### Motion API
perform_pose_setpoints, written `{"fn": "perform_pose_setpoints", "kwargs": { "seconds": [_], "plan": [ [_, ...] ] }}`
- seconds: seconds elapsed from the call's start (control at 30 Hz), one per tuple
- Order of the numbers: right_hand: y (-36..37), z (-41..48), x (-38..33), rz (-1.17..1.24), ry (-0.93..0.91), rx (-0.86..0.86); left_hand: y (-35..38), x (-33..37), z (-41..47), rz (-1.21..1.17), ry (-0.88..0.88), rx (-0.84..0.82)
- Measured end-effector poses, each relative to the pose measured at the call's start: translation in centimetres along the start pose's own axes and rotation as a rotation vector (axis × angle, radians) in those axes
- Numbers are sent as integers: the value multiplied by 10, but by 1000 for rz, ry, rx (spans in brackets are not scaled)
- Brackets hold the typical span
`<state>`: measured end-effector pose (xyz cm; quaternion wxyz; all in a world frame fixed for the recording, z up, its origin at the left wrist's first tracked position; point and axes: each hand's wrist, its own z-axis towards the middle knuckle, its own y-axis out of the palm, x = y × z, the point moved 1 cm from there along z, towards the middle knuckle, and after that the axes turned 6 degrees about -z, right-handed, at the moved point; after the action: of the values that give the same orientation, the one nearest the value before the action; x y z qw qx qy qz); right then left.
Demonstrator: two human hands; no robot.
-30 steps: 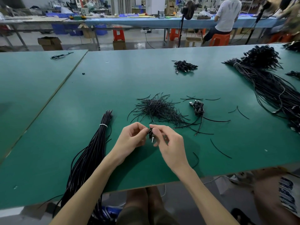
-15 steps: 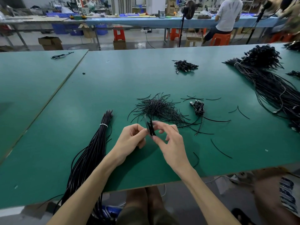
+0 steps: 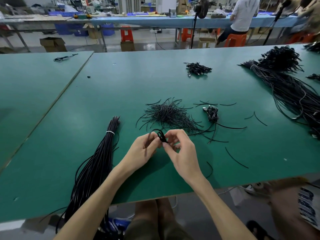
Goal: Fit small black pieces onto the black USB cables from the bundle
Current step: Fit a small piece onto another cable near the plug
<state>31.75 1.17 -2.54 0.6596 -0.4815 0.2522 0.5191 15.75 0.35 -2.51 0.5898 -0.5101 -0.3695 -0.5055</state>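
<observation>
Here we are at the middle of the near edge of the desk (image 3: 121,84), both hands raised just above the green top. Our left hand (image 3: 143,150) has its fingers curled round a run of the USB cable (image 3: 161,135). Our right hand (image 3: 183,153) pinches the cable's looped end between thumb and forefinger. So each grip is closed on the same cable, fingertips almost meeting.

Why so close? We reckon the short span between the two pinches keeps the floppy cable taut enough to work a small piece onto it. Whether a piece is already seated, we cannot tell; it's all black on black in there.

Look left: the bundle (image 3: 97,163) lies beside our left forearm, cinched by a white band (image 3: 110,133), its tail spilling over the near edge, handy for drawing the next cable. Just beyond our hands sits the pile of loose black strands (image 3: 169,115), likely the fitting stock, kept within easy reach. Right of that pile is a small cluster of coiled cables (image 3: 212,115), probably the done ones, set apart so nothing mixes. A big heap of cables (image 3: 290,90) runs along the right edge.
</observation>
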Motion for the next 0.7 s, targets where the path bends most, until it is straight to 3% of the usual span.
{"fn": "perform_pose_setpoints", "kwargs": {
  "seconds": [0.23, 0.37, 0.57, 0.7],
  "plan": [
    [-3, 0, 3, -30, -79, 16, -1, 6, -2, -108, -89, -46],
    [-2, 1, 5, 18, -83, 32, -3, 9, -2, -167, -79, 15],
    [-5, 2, 4, 283, 175, -56, -4, 6, -2, -149, -40, 115],
    [-5, 3, 3, 302, 230, -85, -3, 7, -1, -49, -4, 96]
  ]
}}
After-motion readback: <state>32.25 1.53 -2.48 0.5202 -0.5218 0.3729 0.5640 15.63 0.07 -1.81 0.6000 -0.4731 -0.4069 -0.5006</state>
